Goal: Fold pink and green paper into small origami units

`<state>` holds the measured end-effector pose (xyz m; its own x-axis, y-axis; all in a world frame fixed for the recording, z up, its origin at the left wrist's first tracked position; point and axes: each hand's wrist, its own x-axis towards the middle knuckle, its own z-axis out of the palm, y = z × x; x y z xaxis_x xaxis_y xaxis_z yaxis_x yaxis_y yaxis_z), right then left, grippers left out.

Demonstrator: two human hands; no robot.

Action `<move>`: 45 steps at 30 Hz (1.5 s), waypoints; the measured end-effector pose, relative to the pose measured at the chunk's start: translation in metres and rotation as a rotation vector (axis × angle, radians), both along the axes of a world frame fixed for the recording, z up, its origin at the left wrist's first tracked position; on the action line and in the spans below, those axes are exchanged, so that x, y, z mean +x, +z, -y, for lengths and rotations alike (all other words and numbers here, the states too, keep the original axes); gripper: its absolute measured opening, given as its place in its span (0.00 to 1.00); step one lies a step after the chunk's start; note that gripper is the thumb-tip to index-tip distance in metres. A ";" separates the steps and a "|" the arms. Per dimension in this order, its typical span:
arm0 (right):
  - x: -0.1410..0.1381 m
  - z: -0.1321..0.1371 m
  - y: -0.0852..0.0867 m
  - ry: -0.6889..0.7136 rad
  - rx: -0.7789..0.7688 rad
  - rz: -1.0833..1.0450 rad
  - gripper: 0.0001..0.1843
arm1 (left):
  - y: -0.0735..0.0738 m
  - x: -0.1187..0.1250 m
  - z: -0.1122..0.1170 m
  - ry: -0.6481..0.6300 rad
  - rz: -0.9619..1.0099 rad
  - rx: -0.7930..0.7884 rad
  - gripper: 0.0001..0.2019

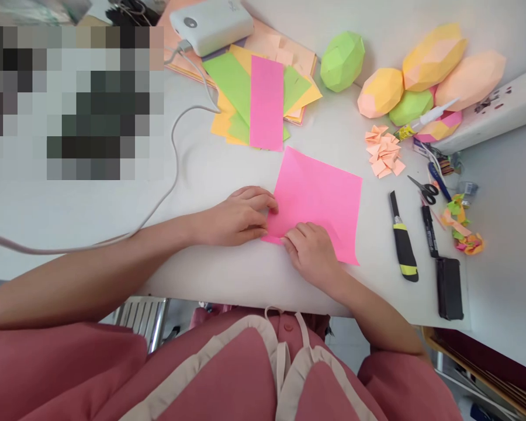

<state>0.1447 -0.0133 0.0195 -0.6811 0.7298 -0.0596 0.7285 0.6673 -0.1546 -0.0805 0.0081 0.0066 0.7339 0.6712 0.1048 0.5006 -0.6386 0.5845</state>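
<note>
A bright pink sheet of paper (319, 187) lies on the white table in front of me, its near edge turned up in a narrow strip at the left. My left hand (241, 216) is at the sheet's left edge, with curled fingers gripping the near left corner. Along the near edge, my right hand (311, 251) has its fingers closed on the turned-up strip. The sheet's near right corner curls slightly. Beyond it lies a narrower pink paper strip (266, 105) on a pile of green paper (232, 82) and orange pieces.
Faceted paper shapes (433, 58) and peach paper scraps (383, 152) sit at the back right. A utility knife (403, 240), scissors (427, 190), a black marker (429, 231) and a black case (449, 288) lie right. A white power bank (214, 26) trails a cable (175, 146) across my left forearm.
</note>
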 end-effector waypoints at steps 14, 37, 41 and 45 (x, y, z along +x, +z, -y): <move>-0.006 -0.006 -0.007 -0.010 0.051 0.058 0.20 | -0.006 0.004 -0.002 0.020 -0.031 0.127 0.10; -0.010 -0.011 -0.009 0.083 0.052 0.069 0.23 | 0.004 -0.006 -0.003 -0.040 0.018 0.002 0.07; -0.012 -0.013 -0.008 0.089 0.037 0.083 0.22 | 0.004 -0.006 -0.003 -0.040 0.026 -0.002 0.09; -0.013 -0.013 -0.007 0.080 0.027 0.109 0.24 | 0.000 -0.004 -0.003 -0.002 0.027 0.013 0.11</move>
